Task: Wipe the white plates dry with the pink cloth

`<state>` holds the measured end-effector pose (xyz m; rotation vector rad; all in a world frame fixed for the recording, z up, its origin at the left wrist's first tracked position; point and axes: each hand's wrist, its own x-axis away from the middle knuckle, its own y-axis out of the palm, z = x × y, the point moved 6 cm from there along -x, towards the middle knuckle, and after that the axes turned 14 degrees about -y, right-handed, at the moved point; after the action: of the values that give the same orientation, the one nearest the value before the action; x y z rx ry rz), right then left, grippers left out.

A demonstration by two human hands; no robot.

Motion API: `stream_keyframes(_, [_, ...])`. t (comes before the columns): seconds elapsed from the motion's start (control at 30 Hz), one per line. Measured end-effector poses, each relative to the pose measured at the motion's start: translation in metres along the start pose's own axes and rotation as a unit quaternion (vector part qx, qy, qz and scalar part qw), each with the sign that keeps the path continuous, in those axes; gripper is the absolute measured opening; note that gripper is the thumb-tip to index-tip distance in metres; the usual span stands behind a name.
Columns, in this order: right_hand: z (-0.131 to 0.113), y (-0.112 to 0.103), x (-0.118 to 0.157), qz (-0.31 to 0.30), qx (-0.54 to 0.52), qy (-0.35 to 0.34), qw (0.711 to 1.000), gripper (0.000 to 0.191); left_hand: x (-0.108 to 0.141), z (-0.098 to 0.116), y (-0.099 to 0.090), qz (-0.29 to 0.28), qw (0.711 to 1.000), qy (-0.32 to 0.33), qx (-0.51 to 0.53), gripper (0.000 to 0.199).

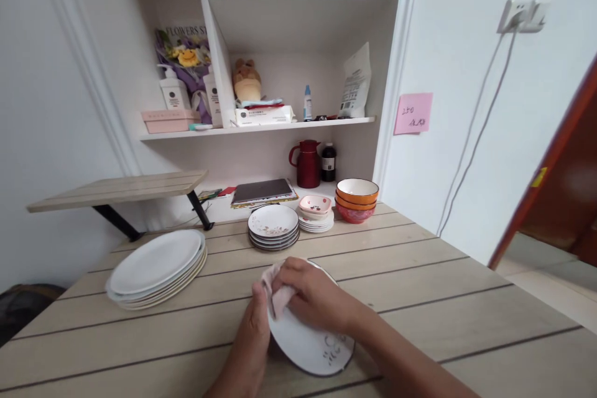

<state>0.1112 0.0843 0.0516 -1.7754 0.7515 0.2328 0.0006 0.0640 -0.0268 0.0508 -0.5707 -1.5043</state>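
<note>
In the head view, the left hand and the right hand meet over a white plate above the middle of the near part of the surface. The right hand's fingers are bent and pinch a bunched, pale pink cloth against the upper left part of the plate's face, close to the rim. The left hand is at the plate's left rim with its thumb upright beside the cloth; its other fingers are hidden, so whether they are pressed together or spread cannot be told. The step in hand looks like wiping the plate's face, with the left hand probably steadying it. Whether the plate lies flat or is tilted up a little is hard to tell. A next pass of the cloth would call for light, even pressure along the rim and over the grey pattern at the lower right, with a firm hold on the left so that the plate does not slip or turn. Toward the far edge of the surface sit a stack of patterned plates, some small dishes and nested bowls; large white plates are piled near its left edge.
</note>
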Motion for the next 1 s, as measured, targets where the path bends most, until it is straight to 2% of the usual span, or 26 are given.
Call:
stream_keyframes(0.07, [-0.009, -0.001, 0.003, -0.044, -0.063, -0.06, 0.995, 0.031, -0.001, -0.001, -0.001, 0.008, 1.0, -0.001, -0.01, 0.072])
stream_keyframes(0.13, [-0.009, -0.003, 0.008, -0.088, -0.093, -0.068, 0.989, 0.031, -0.001, -0.001, -0.001, 0.017, 1.0, -0.006, -0.022, 0.07])
stream_keyframes(0.2, [0.005, -0.008, 0.013, -0.093, -0.063, -0.011, 0.994, 0.032, 0.001, 0.002, 0.0, 0.026, 0.999, -0.006, -0.029, 0.066])
stream_keyframes(0.27, [0.025, -0.017, 0.02, -0.063, 0.01, 0.089, 0.994, 0.034, 0.004, 0.005, 0.002, 0.029, 0.999, -0.008, -0.033, 0.061])
stream_keyframes(0.33, [0.04, -0.026, 0.028, -0.045, 0.084, 0.177, 0.98, 0.032, 0.005, 0.007, 0.005, 0.028, 0.999, -0.021, -0.027, 0.059])
stream_keyframes(0.4, [0.044, -0.031, 0.036, -0.065, 0.127, 0.219, 0.965, 0.03, 0.006, 0.006, 0.006, 0.032, 0.999, -0.041, -0.011, 0.059])
stream_keyframes(0.5, [0.03, -0.032, 0.04, -0.115, 0.12, 0.198, 0.966, 0.027, 0.004, 0.002, 0.001, 0.053, 0.997, -0.046, 0.019, 0.055])
stream_keyframes(0.63, [-0.006, -0.016, 0.031, -0.159, 0.002, 0.077, 0.984, 0.029, 0.002, 0.0, -0.007, 0.055, 0.998, -0.012, 0.028, 0.053])
stream_keyframes(0.73, [-0.012, -0.007, 0.018, -0.111, -0.008, 0.052, 0.992, 0.033, 0.001, 0.0, -0.008, 0.034, 0.999, -0.007, 0.003, 0.052])
stream_keyframes(0.87, [0.016, -0.016, 0.013, 0.006, 0.095, 0.132, 0.987, 0.035, 0.001, 0.001, -0.005, 0.029, 0.999, -0.015, -0.02, 0.053])
stream_keyframes(0.93, [0.029, -0.022, 0.016, 0.02, 0.129, 0.159, 0.979, 0.032, 0.001, 0.002, -0.005, 0.048, 0.998, -0.016, -0.024, 0.052])
stream_keyframes(1.0, [0.036, -0.028, 0.02, 0.007, 0.149, 0.174, 0.973, 0.03, 0.002, 0.002, -0.006, 0.074, 0.997, -0.014, -0.032, 0.05])
